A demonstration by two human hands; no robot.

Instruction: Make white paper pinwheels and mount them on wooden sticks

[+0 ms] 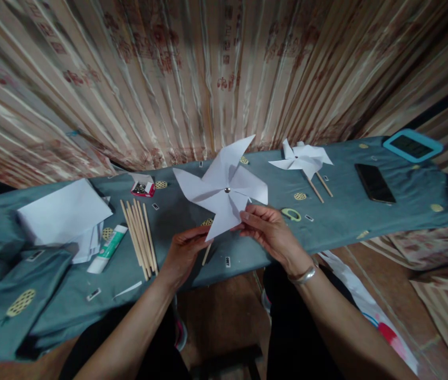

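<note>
1) Observed white paper pinwheel (220,194) held up above the front middle of the cloth-covered bench (342,214), with blades folded in to a shiny metal pin head (227,190) at its centre
2) Found left hand (184,252) pinching the lower blade near its tip, with thumb and fingers close together
3) Found right hand (270,230) pinching the same blade from the other side, nearer the centre; noted silver bracelet (306,276) at the wrist
4) Noted wooden stick (207,253) partly showing below the pinwheel, just beside the left hand; unable to tell whether attached
5) Recorded to the left: white paper sheets (65,208), green-and-white tube (107,249) touching or just beside the lower sheets, group of wooden sticks (140,237) lying side by side, open red box (143,187) with small metal pieces inside, and paper sliver (129,289) near the front edge
6) Recorded to the right: other paper pinwheels (302,160), overlapping, with two sticks showing; yellow-green looped item (291,215) near the right hand; dark phone (374,182); blue-framed device (412,145) near the far right end
7) Noted patterned curtain (224,79) hanging behind the bench
</note>
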